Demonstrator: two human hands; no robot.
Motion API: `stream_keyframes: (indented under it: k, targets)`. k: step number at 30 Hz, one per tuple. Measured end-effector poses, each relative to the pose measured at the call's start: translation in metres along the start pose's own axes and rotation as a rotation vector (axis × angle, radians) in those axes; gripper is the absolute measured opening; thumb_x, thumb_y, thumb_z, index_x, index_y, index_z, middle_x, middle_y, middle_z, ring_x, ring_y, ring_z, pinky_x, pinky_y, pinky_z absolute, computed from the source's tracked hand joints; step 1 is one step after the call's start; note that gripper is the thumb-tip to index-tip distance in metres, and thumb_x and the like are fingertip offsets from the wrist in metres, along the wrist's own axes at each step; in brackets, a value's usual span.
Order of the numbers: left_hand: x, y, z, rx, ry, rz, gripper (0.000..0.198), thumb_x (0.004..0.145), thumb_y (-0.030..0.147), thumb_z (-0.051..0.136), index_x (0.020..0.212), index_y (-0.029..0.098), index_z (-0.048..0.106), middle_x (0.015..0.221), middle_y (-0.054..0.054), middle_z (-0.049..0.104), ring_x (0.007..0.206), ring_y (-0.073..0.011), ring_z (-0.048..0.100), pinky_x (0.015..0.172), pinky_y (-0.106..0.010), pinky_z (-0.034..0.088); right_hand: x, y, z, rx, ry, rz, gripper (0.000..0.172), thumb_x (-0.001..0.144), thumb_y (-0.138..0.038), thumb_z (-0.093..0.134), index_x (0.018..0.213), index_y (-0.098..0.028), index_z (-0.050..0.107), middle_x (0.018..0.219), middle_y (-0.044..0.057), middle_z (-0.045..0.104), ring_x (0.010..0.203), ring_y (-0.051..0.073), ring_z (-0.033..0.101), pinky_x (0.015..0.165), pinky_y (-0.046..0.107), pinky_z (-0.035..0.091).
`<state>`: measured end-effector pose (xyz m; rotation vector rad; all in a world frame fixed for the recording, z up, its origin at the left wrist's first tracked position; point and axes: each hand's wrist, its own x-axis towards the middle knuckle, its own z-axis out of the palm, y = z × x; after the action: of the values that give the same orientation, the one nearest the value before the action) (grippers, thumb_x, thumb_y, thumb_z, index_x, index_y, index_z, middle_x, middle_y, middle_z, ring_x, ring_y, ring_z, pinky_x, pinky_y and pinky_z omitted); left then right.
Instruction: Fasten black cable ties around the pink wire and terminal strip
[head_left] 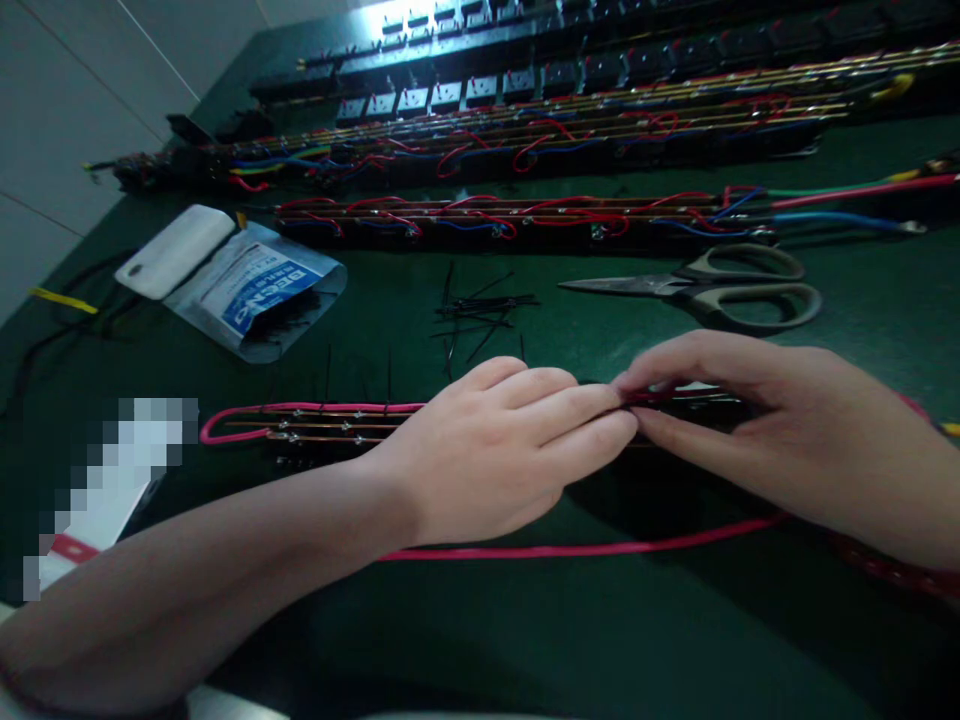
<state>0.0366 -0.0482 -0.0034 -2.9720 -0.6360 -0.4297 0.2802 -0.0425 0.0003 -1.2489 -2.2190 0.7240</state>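
The strip [330,428] lies across the bench [525,640], partly under both hands, a red cable [360,407] along its far edge, bent round at the left end. The left hand [517,430] lies over it, fingers together and curled, thumb hidden; the right hand [750,420] brings thumb and forefinger to the left fingertips. What either grip pinches, if anything, I cannot tell. Beyond lie loose black ties [480,312], between a bag [259,295] and scissors [675,287]; farther back, more wired strips [487,220].
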Motion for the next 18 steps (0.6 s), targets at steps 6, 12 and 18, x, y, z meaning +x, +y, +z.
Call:
stream_keyframes:
  k: [6,12,18]
  targets:
    - [-0.0004,0.0001,-0.0012,0.004,0.003,-0.004,0.038,0.102,0.017,0.045,0.138,0.017,0.056,0.141,-0.002,0.061,0.119,-0.0174,0.057,0.093,-0.033,0.046,-0.0014,0.0015,0.0009,-0.016,0.037,-0.032,0.016,0.089,-0.04,0.061,0.092,-0.027,0.069,0.084,-0.001,0.073,0.07,0.015,0.069,0.061,0.028,0.056]
    - [-0.0011,0.0001,-0.0001,-0.014,0.018,0.004,0.042,0.1,0.018,0.046,0.141,0.013,0.055,0.142,-0.003,0.061,0.116,-0.0163,0.058,0.092,-0.031,0.046,-0.0007,0.0004,0.0005,-0.023,0.024,-0.046,0.014,0.089,-0.037,0.06,0.089,-0.026,0.069,0.082,-0.001,0.073,0.07,0.016,0.069,0.058,0.028,0.056]
    - [-0.0009,0.0011,-0.0019,-0.029,0.028,0.024,0.041,0.101,0.021,0.048,0.139,0.01,0.058,0.14,-0.004,0.063,0.113,-0.0162,0.059,0.093,-0.03,0.047,-0.0005,0.0008,0.0011,-0.016,0.018,-0.04,0.013,0.089,-0.037,0.061,0.089,-0.027,0.07,0.082,-0.002,0.074,0.069,0.015,0.069,0.058,0.027,0.056]
